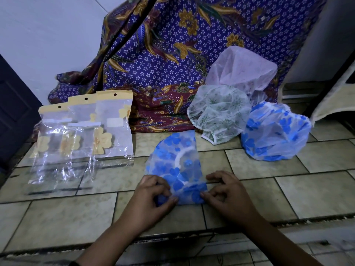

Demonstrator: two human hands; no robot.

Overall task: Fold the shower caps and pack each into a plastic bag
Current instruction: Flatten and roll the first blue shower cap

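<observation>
Half-folded blue shower cap on tiled floor: left hand and right hand pinch its near edge. Thin, limp, probably slippery; hold at the elastic rim.

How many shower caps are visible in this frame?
4. A blue-flowered cap lies on the tiles, pinched by the left hand and right hand; a green-patterned cap beyond it; a second blue cap at right; a pale pink cap behind those. Others may hide underneath.
</observation>
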